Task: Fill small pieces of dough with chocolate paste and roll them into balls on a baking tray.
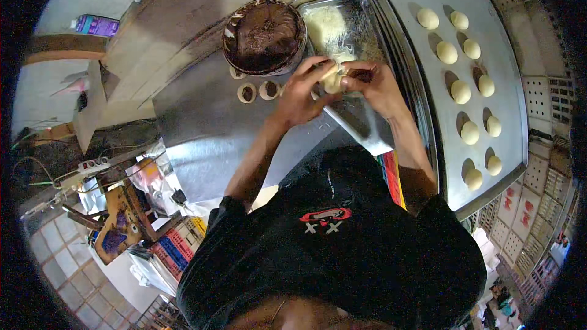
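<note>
Both my hands meet over a metal tray (pixel 358 9) that holds shredded pale cheese (pixel 324 24). Between them is a small piece of pale dough (pixel 333 79), pinched by the fingers of my left hand (pixel 298 93) and my right hand (pixel 380 93). What lies inside the dough is hidden by the fingers. Left of the tray stands a round bowl of dark brown chocolate-like filling (pixel 263 30). In front of that bowl, flat dough rounds lie on the metal worktop, and one dough round (pixel 246 92) carries a dark dab in its middle.
To the right, a large baking sheet (pixel 449 146) holds two rows of round dough balls (pixel 447 52). Bare metal worktop (pixel 202 140) stretches to the left. Farther left are a power strip (pixel 92 165), stacked coloured crates (pixel 177 244) and a purple bottle (pixel 96 25).
</note>
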The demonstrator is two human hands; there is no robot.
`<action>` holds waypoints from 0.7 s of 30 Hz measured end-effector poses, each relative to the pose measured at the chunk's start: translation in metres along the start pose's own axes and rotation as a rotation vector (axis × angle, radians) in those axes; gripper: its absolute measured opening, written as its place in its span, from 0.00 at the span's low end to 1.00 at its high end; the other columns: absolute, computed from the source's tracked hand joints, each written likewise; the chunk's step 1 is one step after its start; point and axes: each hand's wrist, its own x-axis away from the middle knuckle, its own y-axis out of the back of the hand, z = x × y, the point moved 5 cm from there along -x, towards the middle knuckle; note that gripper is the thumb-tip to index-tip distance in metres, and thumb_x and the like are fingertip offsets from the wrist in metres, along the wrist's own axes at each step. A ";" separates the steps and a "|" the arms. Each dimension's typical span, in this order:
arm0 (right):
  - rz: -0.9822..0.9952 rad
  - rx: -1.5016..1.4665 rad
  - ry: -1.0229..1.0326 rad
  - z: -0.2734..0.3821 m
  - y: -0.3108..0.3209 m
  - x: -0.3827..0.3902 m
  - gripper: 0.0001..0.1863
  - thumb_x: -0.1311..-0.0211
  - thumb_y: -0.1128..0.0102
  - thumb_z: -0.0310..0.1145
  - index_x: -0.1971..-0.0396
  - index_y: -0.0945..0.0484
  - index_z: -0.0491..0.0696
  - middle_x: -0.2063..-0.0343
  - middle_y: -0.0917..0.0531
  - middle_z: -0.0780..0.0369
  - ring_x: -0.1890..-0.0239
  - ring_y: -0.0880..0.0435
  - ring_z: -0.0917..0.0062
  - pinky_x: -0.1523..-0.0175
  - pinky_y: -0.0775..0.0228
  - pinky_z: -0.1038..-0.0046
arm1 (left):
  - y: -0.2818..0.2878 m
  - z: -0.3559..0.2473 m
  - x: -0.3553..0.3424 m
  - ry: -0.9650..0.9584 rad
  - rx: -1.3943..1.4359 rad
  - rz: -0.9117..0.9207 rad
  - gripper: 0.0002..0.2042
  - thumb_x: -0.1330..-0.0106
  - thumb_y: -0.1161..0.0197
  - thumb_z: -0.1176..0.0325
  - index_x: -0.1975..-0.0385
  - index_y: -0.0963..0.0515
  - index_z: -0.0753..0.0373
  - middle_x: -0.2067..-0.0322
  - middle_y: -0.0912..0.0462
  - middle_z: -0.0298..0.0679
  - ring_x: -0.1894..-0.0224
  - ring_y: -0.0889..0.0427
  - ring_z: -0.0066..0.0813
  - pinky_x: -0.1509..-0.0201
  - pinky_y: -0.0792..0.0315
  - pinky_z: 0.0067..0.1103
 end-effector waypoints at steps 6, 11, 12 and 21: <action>0.010 0.433 0.362 0.032 -0.019 0.025 0.10 0.53 0.30 0.22 0.67 0.18 0.42 0.70 0.17 0.61 0.67 0.19 0.77 0.59 0.28 0.76 | -0.013 0.035 0.025 0.493 0.709 -0.075 0.17 0.40 0.36 0.74 0.50 0.22 0.63 0.50 0.25 0.42 0.49 0.27 0.28 0.47 0.32 0.23; 0.031 0.569 0.359 0.042 -0.037 0.044 0.09 0.53 0.31 0.20 0.69 0.17 0.43 0.69 0.17 0.60 0.68 0.18 0.79 0.61 0.27 0.79 | 0.001 0.012 0.035 0.305 0.426 -0.132 0.13 0.43 0.33 0.76 0.57 0.19 0.64 0.60 0.19 0.37 0.61 0.23 0.21 0.56 0.29 0.17; 0.034 0.571 0.359 0.043 -0.040 0.045 0.09 0.53 0.31 0.20 0.69 0.17 0.43 0.69 0.17 0.60 0.68 0.18 0.79 0.61 0.27 0.79 | 0.005 0.006 0.037 0.301 0.399 -0.164 0.12 0.45 0.32 0.76 0.60 0.18 0.65 0.60 0.18 0.38 0.64 0.22 0.20 0.60 0.29 0.15; -0.032 0.551 0.330 0.045 -0.054 0.061 0.09 0.55 0.30 0.18 0.70 0.16 0.43 0.69 0.19 0.62 0.67 0.19 0.79 0.64 0.26 0.79 | 0.022 -0.022 0.051 0.180 0.266 -0.301 0.13 0.52 0.29 0.78 0.64 0.15 0.61 0.60 0.15 0.42 0.58 0.16 0.30 0.52 0.24 0.24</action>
